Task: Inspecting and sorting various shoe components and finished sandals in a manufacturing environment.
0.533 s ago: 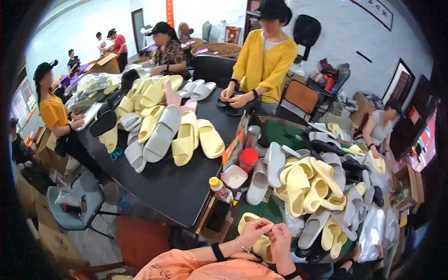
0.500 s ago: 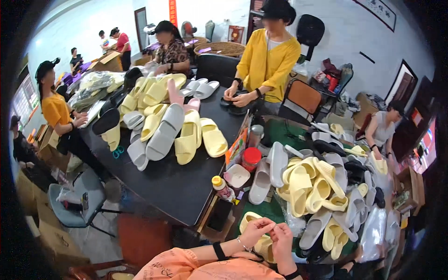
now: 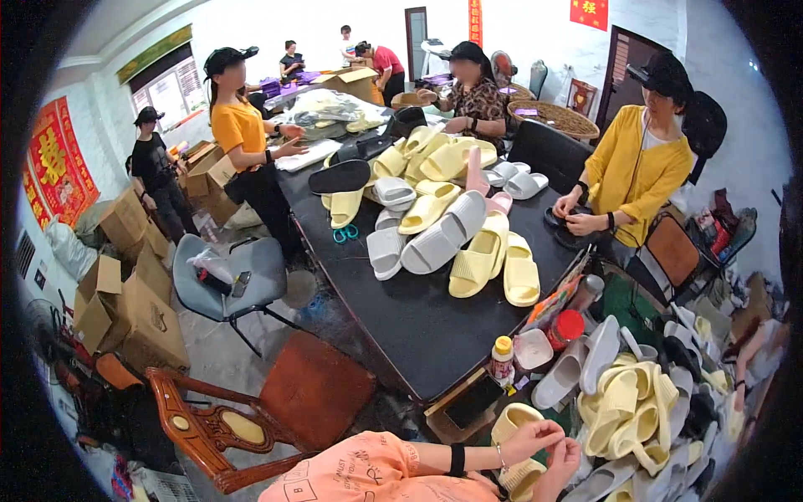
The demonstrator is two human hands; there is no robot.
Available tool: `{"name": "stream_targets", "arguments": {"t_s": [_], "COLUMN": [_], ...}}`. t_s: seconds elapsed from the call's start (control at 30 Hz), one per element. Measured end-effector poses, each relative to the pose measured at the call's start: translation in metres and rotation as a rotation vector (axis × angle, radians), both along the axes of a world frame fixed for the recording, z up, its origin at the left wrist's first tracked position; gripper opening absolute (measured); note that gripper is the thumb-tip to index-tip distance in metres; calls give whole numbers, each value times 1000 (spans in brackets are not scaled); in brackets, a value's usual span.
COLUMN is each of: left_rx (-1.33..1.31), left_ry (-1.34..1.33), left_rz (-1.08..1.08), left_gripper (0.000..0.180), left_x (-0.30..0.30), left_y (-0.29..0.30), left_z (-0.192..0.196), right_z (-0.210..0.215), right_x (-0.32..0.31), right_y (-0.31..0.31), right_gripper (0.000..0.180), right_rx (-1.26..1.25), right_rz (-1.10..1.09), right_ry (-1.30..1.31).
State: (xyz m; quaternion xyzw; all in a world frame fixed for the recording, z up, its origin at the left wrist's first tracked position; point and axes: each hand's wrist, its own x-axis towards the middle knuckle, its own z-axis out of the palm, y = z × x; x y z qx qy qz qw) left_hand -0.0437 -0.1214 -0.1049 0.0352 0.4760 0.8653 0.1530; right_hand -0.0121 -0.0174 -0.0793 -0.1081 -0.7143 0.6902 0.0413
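My left hand [image 3: 534,441], with a black band and a bracelet at its wrist, has its fingertips pinched. Close beside it, my right hand [image 3: 559,468] is closed too, its fingertips almost meeting the left ones. Anything between them is too small to make out. Behind and below the hands is a pale yellow slipper [image 3: 512,418], partly hidden by my left hand, with another yellow slipper [image 3: 523,478] under the wrists. To the right lies a heap of yellow slippers [image 3: 623,410], mixed with grey slippers [image 3: 604,478] and black ones.
On the black table [image 3: 418,343] lie more yellow, grey and pink slippers. A yellow-capped bottle [image 3: 502,361], a red-lidded jar [image 3: 566,328] and a phone [image 3: 474,403] stand or lie nearby. A wooden chair [image 3: 314,385] is at my left. Several people work around the table.
The view has swung left, so the table, slippers and hands appear shifted, and the wooden chair and cartons show more fully. My hands remain together, fingertips now slightly apart.
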Motion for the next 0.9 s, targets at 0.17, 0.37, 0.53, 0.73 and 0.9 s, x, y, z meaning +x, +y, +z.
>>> {"name": "stream_targets", "arguments": {"t_s": [0.17, 0.37, 0.53, 0.73, 0.9], "left_rx": [22, 40, 146, 155, 153], "left_ry": [-3, -37, -48, 153, 43], "left_rz": [-14, 34, 58, 9, -263], "left_gripper": [15, 14, 14, 10, 10], "left_x": [1, -11, -21, -3, 18], "left_y": [-4, 7, 27, 70, 81], "left_z": [2, 10, 7, 4, 19], "right_z": [4, 12, 16, -15, -61], "right_x": [0, -3, 51, 83, 55], "right_y": [-1, 0, 37, 43, 39], "right_gripper": [18, 27, 28, 31, 30], "right_rx": [61, 623, 961, 539, 310], "right_rz": [13, -154, 78, 195, 185], "right_ry": [-5, 319, 77, -244, -197]}}
